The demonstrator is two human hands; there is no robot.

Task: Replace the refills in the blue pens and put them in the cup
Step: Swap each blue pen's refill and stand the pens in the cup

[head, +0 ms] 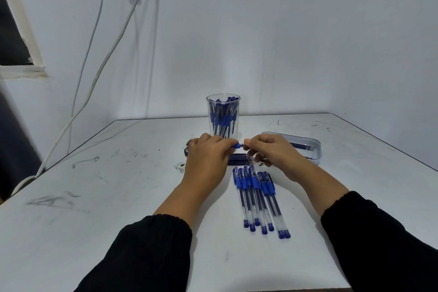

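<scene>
Hands meet in front of the cup [223, 116]: left hand [208, 156] grips a blue pen [236, 145], right hand [272, 152] fingers pinch its tip; spare pens [258, 199] lie on the desk [118, 197]

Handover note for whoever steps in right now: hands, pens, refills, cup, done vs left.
Left hand grips the blue pen being worked on; right hand pinches its tip end.
Cup stands behind the hands and holds many pens: those look done.
Six capped pens lie in a row near the table front, not yet in the cup.
Loose refills lie under the hands; a few more in the tray to the right.
Left: finish this pen, cup it, then the row.
</scene>
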